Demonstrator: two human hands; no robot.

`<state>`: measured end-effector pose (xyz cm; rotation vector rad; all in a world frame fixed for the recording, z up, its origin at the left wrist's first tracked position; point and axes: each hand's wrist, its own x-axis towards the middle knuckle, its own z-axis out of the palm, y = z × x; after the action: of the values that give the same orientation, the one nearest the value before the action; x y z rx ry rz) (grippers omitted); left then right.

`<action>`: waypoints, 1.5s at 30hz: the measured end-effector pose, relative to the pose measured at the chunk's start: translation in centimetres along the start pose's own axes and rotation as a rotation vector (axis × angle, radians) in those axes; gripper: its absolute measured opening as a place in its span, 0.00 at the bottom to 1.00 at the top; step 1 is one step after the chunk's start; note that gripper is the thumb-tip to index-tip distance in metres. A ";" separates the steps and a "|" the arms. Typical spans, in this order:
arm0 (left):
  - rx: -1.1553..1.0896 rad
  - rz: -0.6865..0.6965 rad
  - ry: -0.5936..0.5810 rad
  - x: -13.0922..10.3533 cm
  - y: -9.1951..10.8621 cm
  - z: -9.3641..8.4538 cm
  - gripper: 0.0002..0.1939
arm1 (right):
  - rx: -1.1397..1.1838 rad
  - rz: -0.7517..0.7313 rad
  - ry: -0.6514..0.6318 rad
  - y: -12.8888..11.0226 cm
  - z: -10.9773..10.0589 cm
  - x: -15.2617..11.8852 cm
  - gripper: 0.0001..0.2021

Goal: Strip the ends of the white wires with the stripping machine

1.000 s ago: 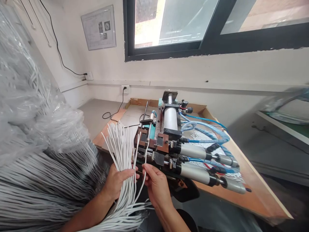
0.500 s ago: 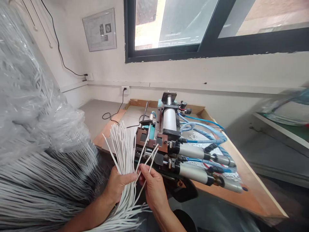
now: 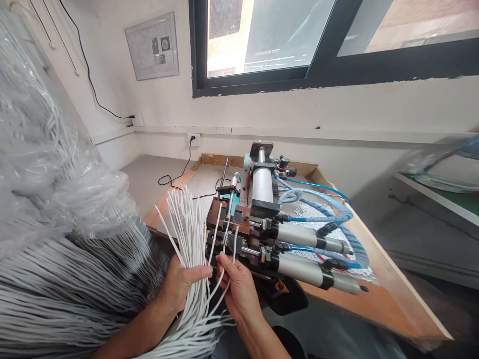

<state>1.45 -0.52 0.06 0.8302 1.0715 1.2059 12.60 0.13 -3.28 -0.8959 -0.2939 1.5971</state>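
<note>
A thick bundle of white cables [image 3: 189,234] fans upward out of my left hand [image 3: 183,281], whose fingers wrap round it with the thumb across the front. My right hand [image 3: 239,284] pinches a couple of single cables [image 3: 235,244] just right of the bundle. Their tips point up at the jaws of a pneumatic machine [image 3: 229,222]; one cable end lies at the jaw block. Another cable [image 3: 214,237] leans free between the bundle and my right hand. The lower ends of the bundle trail down over my lap.
Left of me hangs a large mass of grey-white cables [image 3: 75,289] under clear plastic wrap [image 3: 75,189]. Silver air cylinders [image 3: 299,269] and blue hoses [image 3: 329,214] stick out to the right of the machine. It stands on a wooden-edged bench [image 3: 404,309] below a window.
The cables in my right hand have separated from each other and stand more upright at the jaws. The machine's jaw blocks and cylinder rods have shifted left. My left hand keeps the bundle.
</note>
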 end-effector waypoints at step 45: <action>0.017 -0.054 0.030 -1.0 -2.1 -1.1 0.11 | -0.177 -0.106 -0.014 0.9 -1.5 -2.4 0.14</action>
<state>1.05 -1.90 -2.01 0.7936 1.1226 1.1684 12.96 -2.76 -3.93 -0.9879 -0.4915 1.4965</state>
